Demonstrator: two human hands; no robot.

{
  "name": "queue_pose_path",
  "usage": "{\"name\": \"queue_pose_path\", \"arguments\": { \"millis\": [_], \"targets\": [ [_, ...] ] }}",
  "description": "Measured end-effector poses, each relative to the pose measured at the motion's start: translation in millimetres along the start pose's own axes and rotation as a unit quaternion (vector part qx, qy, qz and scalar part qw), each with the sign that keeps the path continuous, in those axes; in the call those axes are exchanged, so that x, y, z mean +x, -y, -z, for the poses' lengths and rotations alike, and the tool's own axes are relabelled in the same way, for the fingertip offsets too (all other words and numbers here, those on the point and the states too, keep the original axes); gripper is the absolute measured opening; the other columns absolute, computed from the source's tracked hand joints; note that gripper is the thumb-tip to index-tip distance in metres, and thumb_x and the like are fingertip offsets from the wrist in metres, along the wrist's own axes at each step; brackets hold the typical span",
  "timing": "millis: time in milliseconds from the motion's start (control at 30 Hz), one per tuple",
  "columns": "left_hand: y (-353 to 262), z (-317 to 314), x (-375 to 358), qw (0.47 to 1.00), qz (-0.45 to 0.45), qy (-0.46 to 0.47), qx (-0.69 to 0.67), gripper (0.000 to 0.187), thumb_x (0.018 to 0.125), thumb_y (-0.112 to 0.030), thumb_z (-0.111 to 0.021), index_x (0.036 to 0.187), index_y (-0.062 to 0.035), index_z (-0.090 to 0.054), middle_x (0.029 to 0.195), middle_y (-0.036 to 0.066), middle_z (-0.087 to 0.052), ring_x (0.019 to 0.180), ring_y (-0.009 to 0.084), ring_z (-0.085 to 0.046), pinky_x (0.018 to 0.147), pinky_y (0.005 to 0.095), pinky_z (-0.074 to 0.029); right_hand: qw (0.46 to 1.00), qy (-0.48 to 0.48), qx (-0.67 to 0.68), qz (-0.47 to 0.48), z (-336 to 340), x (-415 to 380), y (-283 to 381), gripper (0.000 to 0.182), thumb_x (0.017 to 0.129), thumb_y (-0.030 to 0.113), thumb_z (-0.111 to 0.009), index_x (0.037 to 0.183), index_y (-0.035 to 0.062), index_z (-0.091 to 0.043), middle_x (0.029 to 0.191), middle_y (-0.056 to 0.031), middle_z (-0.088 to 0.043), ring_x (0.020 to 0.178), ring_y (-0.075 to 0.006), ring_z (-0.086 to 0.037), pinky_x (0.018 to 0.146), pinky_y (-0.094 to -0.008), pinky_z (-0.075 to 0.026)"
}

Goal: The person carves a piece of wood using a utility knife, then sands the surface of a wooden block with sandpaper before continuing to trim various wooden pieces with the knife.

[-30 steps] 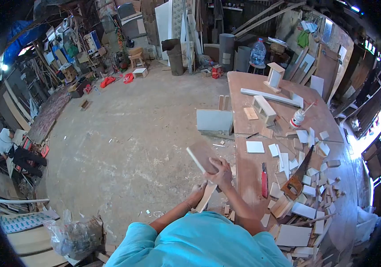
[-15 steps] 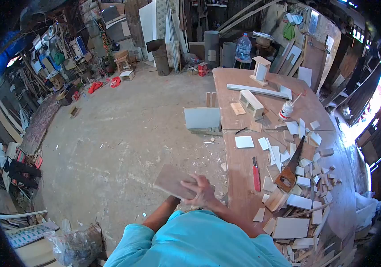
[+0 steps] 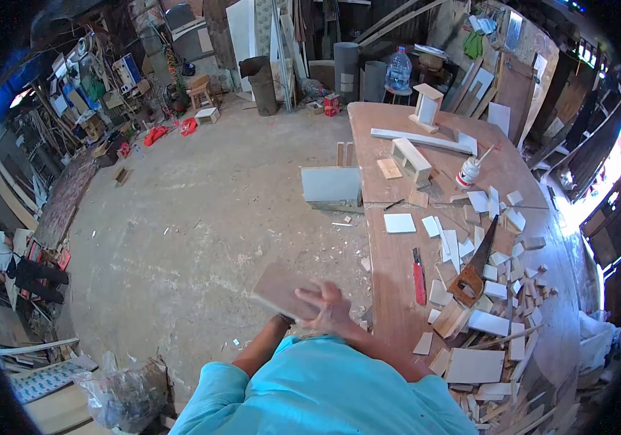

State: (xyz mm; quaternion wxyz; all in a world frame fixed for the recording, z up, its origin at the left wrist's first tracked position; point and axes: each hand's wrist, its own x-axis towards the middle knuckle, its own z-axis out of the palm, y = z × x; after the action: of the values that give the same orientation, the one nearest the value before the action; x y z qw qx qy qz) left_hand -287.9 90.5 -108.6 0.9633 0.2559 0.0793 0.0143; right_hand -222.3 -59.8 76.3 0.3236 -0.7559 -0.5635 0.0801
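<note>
A flat brownish board (image 3: pixel 278 288) is held in front of my body at a slight tilt, above the floor. My left hand is under it; only the wrist and the edge of the hand show, and its fingers are hidden by the board. Across the right part of the board's top face lies my right hand (image 3: pixel 326 308), slightly blurred, with its fingers apart. Beside me on the workbench (image 3: pixel 394 290) are a red-handled knife (image 3: pixel 419 279), a handsaw (image 3: pixel 468 285) and a white board piece (image 3: pixel 400 223).
Many wood offcuts (image 3: pixel 475 366) cover the bench's near right part. Farther back stand a glue bottle (image 3: pixel 468 174), a small wooden box (image 3: pixel 412 161) and a small wooden stand (image 3: pixel 426 109). A white panel (image 3: pixel 331 184) stands by the bench's left edge. Another person (image 3: pixel 24 272) is at far left.
The view has tilted slightly. My right hand has shifted a little over the board, and the board stays in nearly the same place.
</note>
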Motion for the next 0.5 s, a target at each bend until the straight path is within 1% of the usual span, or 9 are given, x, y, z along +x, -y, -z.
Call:
{"name": "queue_pose_path", "arguments": {
  "millis": [67, 100, 133, 200, 233, 367, 433, 467, 500],
  "targets": [
    [-5.6, -74.8, -9.1, 0.946, -0.077, -0.313, 0.022, 0.039, 0.084, -0.03, -0.038, 0.111, -0.0037, -0.043, 0.109, 0.013, -0.047, 0.097, 0.0227, -0.048, 0.082, 0.0368, -0.041, 0.994, -0.003, -0.039, -0.099, -5.1, 12.5, -25.5, 0.062, 0.049, 0.035, -0.071, 0.108, 0.0289, -0.052, 0.118, -0.0106, -0.036, 0.106, -0.0324, -0.035, 0.084, -0.0449, -0.036],
    [-15.8, -121.6, -18.3, 0.852, -0.119, -0.301, 0.412, 0.042, 0.082, -0.033, -0.042, 0.11, -0.0009, -0.043, 0.107, 0.014, -0.048, 0.089, 0.0234, -0.052, 0.075, 0.0362, -0.045, 0.99, -0.037, -0.051, -0.129, -3.5, 21.8, -34.6, 0.061, 0.048, 0.035, -0.07, 0.107, 0.0288, -0.053, 0.118, -0.0107, -0.037, 0.104, -0.0319, -0.037, 0.083, -0.0441, -0.037],
    [-23.0, -146.4, -18.6, 0.853, -0.118, -0.299, 0.41, 0.042, 0.082, -0.033, -0.042, 0.11, -0.0009, -0.043, 0.107, 0.014, -0.048, 0.089, 0.0234, -0.052, 0.075, 0.0362, -0.045, 0.989, -0.036, -0.053, -0.131, -7.1, 27.7, -49.0, 0.061, 0.048, 0.035, -0.07, 0.107, 0.0288, -0.053, 0.118, -0.0107, -0.037, 0.104, -0.0319, -0.037, 0.083, -0.0441, -0.037],
    [-32.7, -172.0, -16.3, 0.754, 0.13, -0.406, 0.5, 0.048, 0.084, -0.042, -0.03, 0.108, -0.0033, -0.046, 0.1, 0.01, -0.053, 0.089, 0.0299, -0.051, 0.08, 0.0393, -0.04, 0.984, -0.147, 0.013, -0.102, -5.0, 37.0, -60.7, 0.062, 0.047, 0.037, -0.07, 0.107, 0.0275, -0.053, 0.117, -0.0108, -0.038, 0.103, -0.0309, -0.037, 0.083, -0.0428, -0.037],
    [-17.3, -130.6, -8.8, 0.742, 0.048, -0.416, 0.524, 0.045, 0.082, -0.039, -0.042, 0.094, 0.0028, -0.053, 0.089, 0.016, -0.057, 0.082, 0.024, -0.054, 0.064, 0.0367, -0.044, 0.983, -0.137, -0.027, -0.12, -9.6, 32.6, -59.2, 0.062, 0.047, 0.038, -0.07, 0.106, 0.0258, -0.054, 0.116, -0.0111, -0.039, 0.102, -0.0312, -0.038, 0.085, -0.0415, -0.036],
    [-9.3, -54.8, 27.4, 0.782, -0.006, -0.388, 0.488, 0.051, 0.081, -0.044, -0.039, 0.094, 0.0033, -0.052, 0.09, 0.016, -0.056, 0.082, 0.0249, -0.054, 0.067, 0.0375, -0.043, 0.995, -0.037, -0.029, -0.092, -2.5, 6.0, -10.6, 0.061, 0.048, 0.037, -0.07, 0.105, 0.0239, -0.054, 0.115, -0.0116, -0.039, 0.102, -0.0322, -0.038, 0.084, -0.0411, -0.036],
    [-0.6, -0.4, 15.1, 0.805, -0.05, -0.365, 0.465, 0.054, 0.081, -0.047, -0.037, 0.095, 0.0036, -0.051, 0.091, 0.015, -0.056, 0.083, 0.0256, -0.053, 0.068, 0.0381, -0.042, 0.997, -0.024, -0.055, 0.049, 1.5, -4.7, 0.3, 0.06, 0.048, 0.037, -0.07, 0.105, 0.024, -0.054, 0.113, -0.0117, -0.04, 0.102, -0.032, -0.039, 0.082, -0.0406, -0.039],
    [6.8, 15.0, 25.8, 0.816, -0.068, -0.353, 0.453, 0.056, 0.081, -0.048, -0.036, 0.095, 0.0038, -0.05, 0.091, 0.015, -0.056, 0.083, 0.0259, -0.053, 0.069, 0.0384, -0.042, 0.997, -0.025, -0.054, 0.047, -0.3, -1.6, -6.1, 0.06, 0.048, 0.037, -0.07, 0.105, 0.024, -0.054, 0.113, -0.0117, -0.04, 0.102, -0.032, -0.039, 0.082, -0.0406, -0.039],
    [15.4, 26.2, 41.4, 0.825, -0.083, -0.343, 0.44, 0.058, 0.08, -0.05, -0.035, 0.095, 0.004, -0.05, 0.092, 0.015, -0.055, 0.083, 0.0263, -0.053, 0.07, 0.0386, -0.041, 0.998, -0.035, -0.06, -0.011, -4.2, 3.7, -18.1, 0.06, 0.049, 0.038, -0.07, 0.105, 0.0238, -0.054, 0.112, -0.0116, -0.041, 0.102, -0.032, -0.039, 0.082, -0.0409, -0.039]
  ]
}}
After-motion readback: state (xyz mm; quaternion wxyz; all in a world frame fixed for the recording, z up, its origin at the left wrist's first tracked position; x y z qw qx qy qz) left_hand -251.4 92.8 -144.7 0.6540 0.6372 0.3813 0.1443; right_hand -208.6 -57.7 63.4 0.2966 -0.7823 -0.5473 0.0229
